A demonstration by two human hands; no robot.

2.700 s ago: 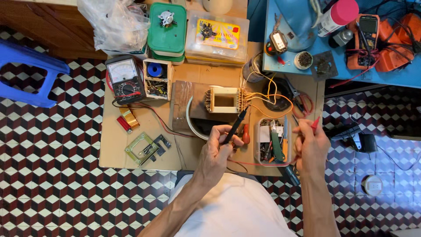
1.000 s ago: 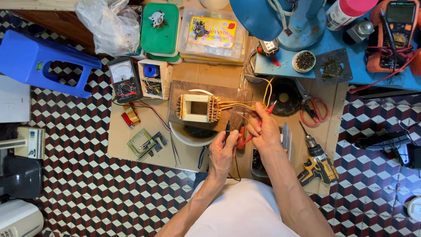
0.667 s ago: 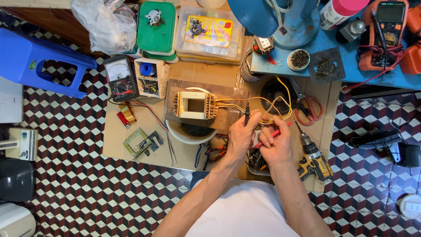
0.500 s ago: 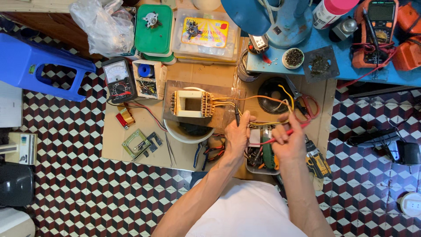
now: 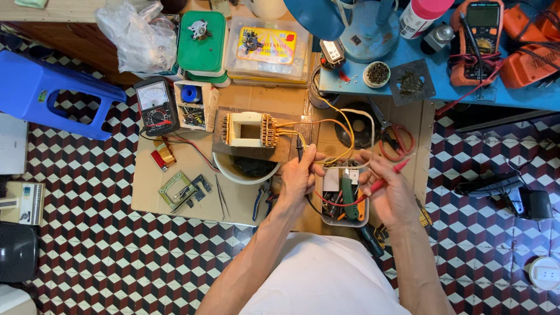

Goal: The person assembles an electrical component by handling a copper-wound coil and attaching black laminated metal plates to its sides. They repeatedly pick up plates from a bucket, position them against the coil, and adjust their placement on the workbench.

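The black probe (image 5: 299, 153) is pinched upright in the left hand (image 5: 300, 175), whose fingers have closed on the yellow wires (image 5: 326, 125); a moment ago both hands sat lower. The right hand (image 5: 389, 189) grips the red probe (image 5: 389, 177). The transformer (image 5: 248, 129) lies just beyond the left fingers, parts tray (image 5: 344, 198) between the hands, little free bench (image 5: 175, 169).

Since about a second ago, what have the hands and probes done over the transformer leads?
Both hands moved apart: the left hand still grips the black probe, tip up near the yellow leads; the right hand swung right, keeping the red probe. The transformer and analog meter stayed put.
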